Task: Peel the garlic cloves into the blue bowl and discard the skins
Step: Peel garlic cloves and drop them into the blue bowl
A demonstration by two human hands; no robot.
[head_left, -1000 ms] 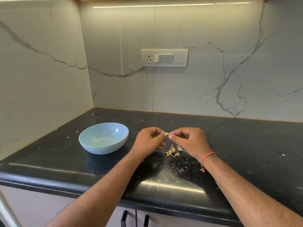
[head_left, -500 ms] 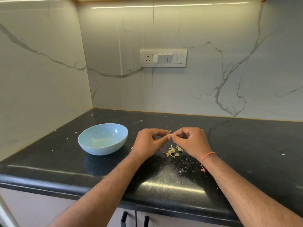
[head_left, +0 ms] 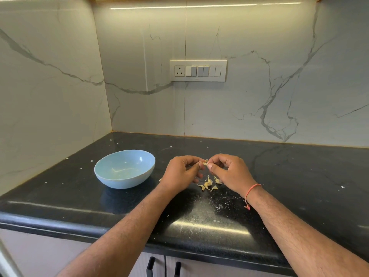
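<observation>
Head view shows both hands [head_left: 206,170] pinching one garlic clove [head_left: 205,163] just right of the blue bowl [head_left: 124,168], left hand [head_left: 180,172] nearer it.

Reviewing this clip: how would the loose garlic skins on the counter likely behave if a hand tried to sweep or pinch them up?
The garlic skins look thin and curled, so probably very light and floppy, apt to scatter when swept. Their curled edges lift off the black countertop, so pinching should be easy, though they may crumble: fine flakes already lie nearby.
</observation>
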